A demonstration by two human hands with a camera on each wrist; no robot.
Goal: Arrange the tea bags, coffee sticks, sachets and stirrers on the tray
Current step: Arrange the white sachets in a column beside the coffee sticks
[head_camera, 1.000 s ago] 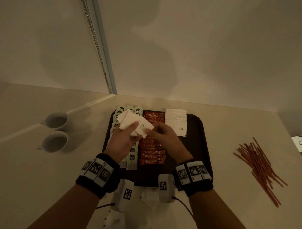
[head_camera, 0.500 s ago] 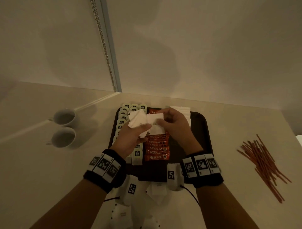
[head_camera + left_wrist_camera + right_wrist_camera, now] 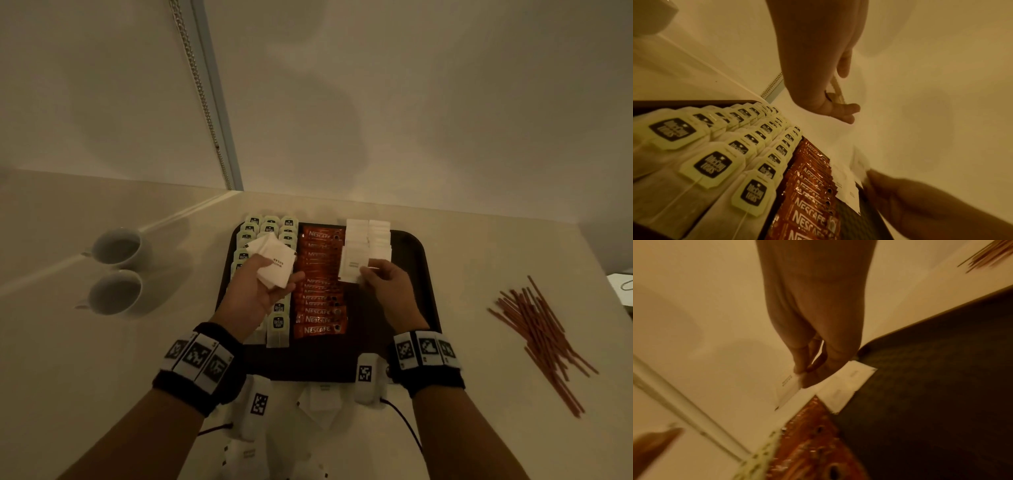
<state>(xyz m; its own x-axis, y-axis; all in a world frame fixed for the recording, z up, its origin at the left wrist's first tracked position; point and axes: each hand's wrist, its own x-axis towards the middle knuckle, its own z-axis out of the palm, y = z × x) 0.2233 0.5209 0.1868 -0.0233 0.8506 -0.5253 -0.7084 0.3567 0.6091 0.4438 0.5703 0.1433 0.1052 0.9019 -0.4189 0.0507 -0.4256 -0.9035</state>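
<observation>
We're seeing the left hand (image 3: 260, 291) gripping a small stack of white sugar sachets (image 3: 274, 262), thumb on top, fingers curled underneath, hovering over the tea bags (image 3: 270, 228) on the left side of the dark tray (image 3: 416, 253). The right hand (image 3: 390, 284) is pinching a single sachet (image 3: 352, 265) between thumb and fingertips, holding it at the near end of the sachet rows (image 3: 370, 236) in the tray's far-right area; the right wrist view is blurred, so we can't tell if that sachet is touching the row. Hands are sitting apart, with the coffee sticks (image 3: 320, 281) between them. Tea bags are lining up in columns along the left, coffee sticks running down the middle column. Stirrers (image 3: 544, 339) are lying in a loose pile on the counter (image 3: 102, 359), well to the right of the tray. Two white cups (image 3: 116, 270) are standing on the counter left of the tray.
</observation>
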